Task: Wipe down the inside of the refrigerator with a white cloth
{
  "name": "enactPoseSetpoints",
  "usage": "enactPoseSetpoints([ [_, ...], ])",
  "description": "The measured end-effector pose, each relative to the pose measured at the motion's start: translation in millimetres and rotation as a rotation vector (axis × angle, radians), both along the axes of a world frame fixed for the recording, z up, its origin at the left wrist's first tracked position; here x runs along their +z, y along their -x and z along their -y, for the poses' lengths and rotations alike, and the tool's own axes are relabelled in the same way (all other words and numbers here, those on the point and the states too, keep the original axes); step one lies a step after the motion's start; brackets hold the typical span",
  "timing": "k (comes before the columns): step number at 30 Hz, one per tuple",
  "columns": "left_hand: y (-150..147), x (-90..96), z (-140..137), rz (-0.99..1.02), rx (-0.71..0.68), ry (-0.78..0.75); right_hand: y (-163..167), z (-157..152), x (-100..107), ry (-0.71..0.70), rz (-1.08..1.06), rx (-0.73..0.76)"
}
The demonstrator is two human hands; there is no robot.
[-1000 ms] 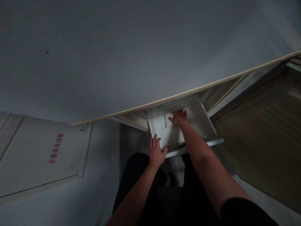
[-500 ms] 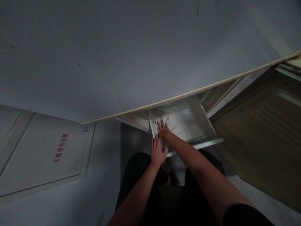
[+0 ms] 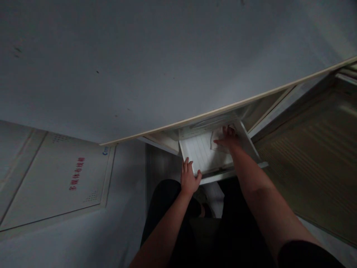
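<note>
A pale drawer (image 3: pixel 199 149) is pulled out from under a wide grey top. My left hand (image 3: pixel 190 178) holds its front left corner, fingers over the side wall and thumb at the front edge. Inside the drawer, toward the back right, my right hand (image 3: pixel 230 139) presses a white cloth (image 3: pixel 216 136) against the bottom with bent fingers. Part of the cloth lies hidden beneath that hand.
The grey tabletop (image 3: pixel 173 67) with a light wooden edge fills the upper view. A white wall panel (image 3: pixel 58 178) with red lettering is at left. At right stands a brownish ridged panel (image 3: pixel 306 167). My knees are just below the drawer.
My right hand has moved with the cloth from the drawer's left side to its back right. My left hand stays at the front left corner.
</note>
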State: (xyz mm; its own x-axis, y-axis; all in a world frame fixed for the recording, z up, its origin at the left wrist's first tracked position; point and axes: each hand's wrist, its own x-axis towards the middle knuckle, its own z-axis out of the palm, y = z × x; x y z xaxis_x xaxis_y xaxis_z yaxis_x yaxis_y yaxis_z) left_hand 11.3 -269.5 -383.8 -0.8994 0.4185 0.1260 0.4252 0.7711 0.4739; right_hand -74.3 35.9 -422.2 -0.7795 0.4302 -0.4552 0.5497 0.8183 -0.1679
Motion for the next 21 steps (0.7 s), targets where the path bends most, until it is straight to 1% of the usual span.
enactPoseSetpoints([
  [2, 0, 0.0, 0, -0.008, -0.001, -0.005, -2, 4, -1, -0.010, 0.027, 0.013],
  [4, 0, 0.1, 0, -0.005, -0.002, -0.008, 0, 28, 1, -0.009, 0.082, 0.065],
  [5, 0, 0.3, 0, 0.000, -0.004, -0.008, 1, 46, 3, 0.005, 0.096, 0.129],
  [6, 0, 0.4, 0, 0.005, -0.006, -0.008, 2, 66, 4, 0.027, 0.104, 0.225],
  [9, 1, 1.0, 0, 0.010, -0.013, -0.008, 4, 133, 6, 0.118, 0.098, 0.582],
  [10, 1, 1.2, 0, 0.008, -0.013, -0.010, 4, 153, 5, 0.133, 0.102, 0.662],
  [12, 2, 1.9, 0, 0.006, -0.010, -0.014, 4, 179, 2, 0.145, 0.111, 0.742],
  [13, 2, 2.2, 0, 0.006, -0.009, -0.016, 4, 183, 1, 0.144, 0.109, 0.768],
  [14, 2, 2.5, 0, 0.008, -0.007, -0.018, 5, 182, -1, 0.146, 0.102, 0.796],
  [15, 2, 2.8, 0, 0.011, -0.002, -0.021, 5, 173, -2, 0.147, 0.092, 0.818],
  [17, 2, 3.1, 1, 0.018, 0.010, -0.023, 5, 140, -3, 0.140, 0.069, 0.807],
  [18, 1, 3.1, 1, 0.021, 0.017, -0.025, 4, 117, -2, 0.121, 0.067, 0.748],
  [21, 1, 2.6, 1, 0.024, 0.028, -0.035, -4, 44, 2, 0.053, 0.089, 0.480],
])
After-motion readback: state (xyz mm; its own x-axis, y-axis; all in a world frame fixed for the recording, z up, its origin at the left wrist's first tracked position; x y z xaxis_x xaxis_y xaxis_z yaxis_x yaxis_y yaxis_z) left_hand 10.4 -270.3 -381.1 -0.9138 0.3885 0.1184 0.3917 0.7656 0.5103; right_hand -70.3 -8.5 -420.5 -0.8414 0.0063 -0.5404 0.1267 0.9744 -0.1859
